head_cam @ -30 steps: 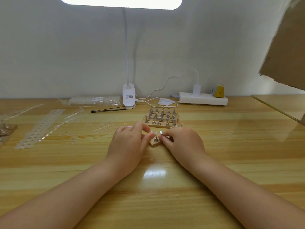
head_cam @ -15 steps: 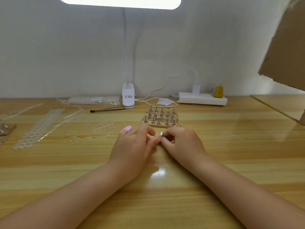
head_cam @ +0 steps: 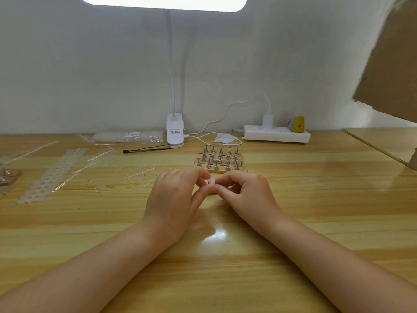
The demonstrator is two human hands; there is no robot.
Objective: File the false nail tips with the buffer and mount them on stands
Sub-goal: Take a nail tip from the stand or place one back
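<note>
Wooden desk [head_cam: 293, 222] | hands – left [head_cam: 173, 197], right [head_cam: 246, 193] – apparently pinching nail tip [head_cam: 211, 181]

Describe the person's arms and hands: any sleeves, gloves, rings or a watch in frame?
Both forearms are bare to the frame edge, with no sleeves in view. The left hand and right hand wear no gloves, and no rings, watch or bracelet show. Nail polish cannot be made out here.
</note>
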